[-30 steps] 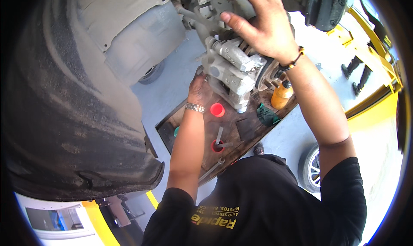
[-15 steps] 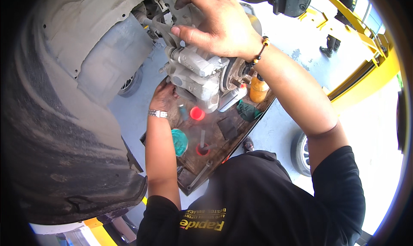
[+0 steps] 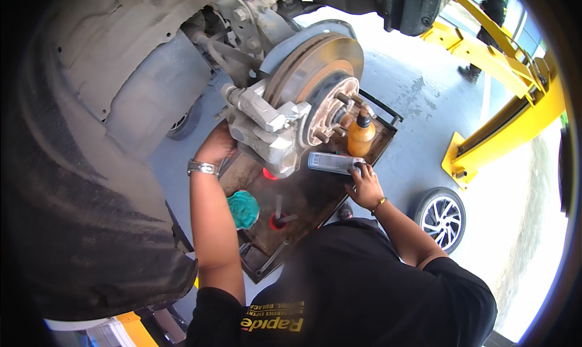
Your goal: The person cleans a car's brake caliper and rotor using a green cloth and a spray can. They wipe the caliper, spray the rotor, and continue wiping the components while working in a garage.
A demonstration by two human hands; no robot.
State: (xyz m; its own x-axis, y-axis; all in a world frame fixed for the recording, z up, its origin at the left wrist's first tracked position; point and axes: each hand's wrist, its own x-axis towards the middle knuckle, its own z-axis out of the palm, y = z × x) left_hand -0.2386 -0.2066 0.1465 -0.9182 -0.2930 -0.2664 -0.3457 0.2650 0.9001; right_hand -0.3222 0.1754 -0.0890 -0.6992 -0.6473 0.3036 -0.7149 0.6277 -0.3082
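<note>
A grey brake caliper point(image 3: 264, 125) sits over the edge of a brake disc point(image 3: 339, 56), beside a hub with protruding wheel studs point(image 3: 344, 98). My left hand point(image 3: 217, 145) is at the caliper's lower left side, its fingers mostly hidden, so what they hold cannot be made out. Below and right of the hub, my right hand point(image 3: 367, 188) has its fingers closed round the right end of a spray can point(image 3: 330, 163). The can lies nearly level over the tray. An amber bottle point(image 3: 361, 138) with a dark top stands just beyond it.
Under the caliper is a brown work tray point(image 3: 303, 207) with a green bowl-like item point(image 3: 244, 210), red cups point(image 3: 279, 221) and a wrench point(image 3: 273, 257). A wheel point(image 3: 441, 218) lies right, near a yellow lift post point(image 3: 503, 128). Another person point(image 3: 492, 13) stands far right.
My right hand has come down from above the caliper to the spray can, uncovering the disc. The can has turned from slanted to nearly level. My left hand stays by the caliper.
</note>
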